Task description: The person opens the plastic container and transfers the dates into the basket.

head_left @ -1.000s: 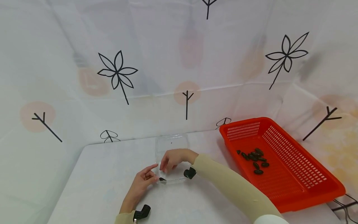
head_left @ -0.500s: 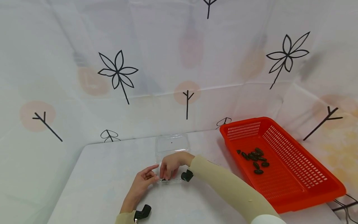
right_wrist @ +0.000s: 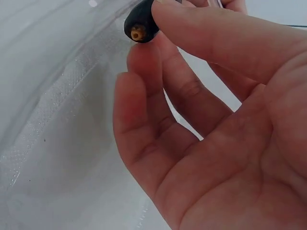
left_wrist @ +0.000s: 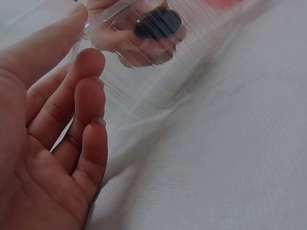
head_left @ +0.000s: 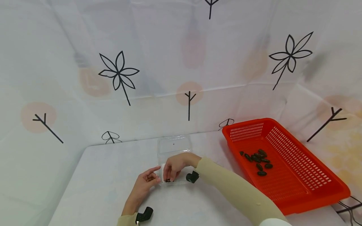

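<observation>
My right hand (head_left: 175, 164) reaches down into a clear plastic box (head_left: 183, 179), its lid folded back behind. Thumb and fingertips pinch a small dark oval fruit (right_wrist: 140, 21) with a tan stem end, low near the box's front left corner. Through the ribbed clear wall, the left wrist view also shows the dark fruit (left_wrist: 158, 24). My left hand (head_left: 145, 183) stays at the box's left side, index finger extended along it and thumb by the front corner. In the left wrist view its fingertips (left_wrist: 89, 98) rest at the clear wall.
A red perforated basket (head_left: 288, 185) stands on the right of the white table (head_left: 99, 175), with several dark oval fruits (head_left: 256, 157) in it. A patterned white cloth hangs behind. The box's open lid (head_left: 173, 144) lies toward the back edge.
My right hand has moved down toward the box's front left corner, to the dark fruit that showed there uncovered, and now holds it slightly further right. The left hand has stayed in place.
</observation>
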Demonstrator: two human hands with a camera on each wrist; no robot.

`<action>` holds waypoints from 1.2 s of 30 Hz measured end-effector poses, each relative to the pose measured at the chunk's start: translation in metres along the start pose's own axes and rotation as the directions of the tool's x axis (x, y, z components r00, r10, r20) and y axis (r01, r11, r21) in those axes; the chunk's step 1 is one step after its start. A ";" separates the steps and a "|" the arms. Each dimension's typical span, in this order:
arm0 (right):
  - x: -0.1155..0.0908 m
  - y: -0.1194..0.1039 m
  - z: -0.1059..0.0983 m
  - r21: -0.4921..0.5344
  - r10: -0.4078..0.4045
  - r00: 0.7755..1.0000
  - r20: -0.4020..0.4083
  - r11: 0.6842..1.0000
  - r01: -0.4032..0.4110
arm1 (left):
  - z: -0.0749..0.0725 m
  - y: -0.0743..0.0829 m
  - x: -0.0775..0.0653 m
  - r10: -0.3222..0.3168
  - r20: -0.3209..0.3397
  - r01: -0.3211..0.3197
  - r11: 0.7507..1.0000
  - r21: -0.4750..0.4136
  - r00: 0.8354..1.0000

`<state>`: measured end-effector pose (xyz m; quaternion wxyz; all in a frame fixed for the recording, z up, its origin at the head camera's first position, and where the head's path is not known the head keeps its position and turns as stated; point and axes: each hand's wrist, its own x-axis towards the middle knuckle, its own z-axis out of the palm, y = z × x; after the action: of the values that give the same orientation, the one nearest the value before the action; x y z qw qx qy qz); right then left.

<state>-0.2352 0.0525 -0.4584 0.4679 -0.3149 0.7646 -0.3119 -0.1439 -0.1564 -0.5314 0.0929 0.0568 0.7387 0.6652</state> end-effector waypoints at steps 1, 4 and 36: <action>-0.002 0.000 0.000 -0.003 -0.005 1.000 -0.005 1.000 0.005 | 0.000 0.000 0.000 0.001 -0.001 -0.001 1.000 0.004 1.000; -0.005 0.000 -0.002 -0.012 -0.019 1.000 -0.016 1.000 0.019 | 0.000 0.000 0.000 0.010 -0.003 -0.010 1.000 0.011 1.000; -0.085 0.026 -0.023 0.068 -0.169 0.958 -0.232 0.980 0.189 | -0.002 -0.004 0.002 0.027 0.020 -0.027 0.999 -0.020 0.999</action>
<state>-0.2302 0.1380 -0.4265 0.3618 -0.3244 0.7661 -0.4206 -0.1462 -0.1588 -0.5356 0.0920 0.0725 0.7304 0.6729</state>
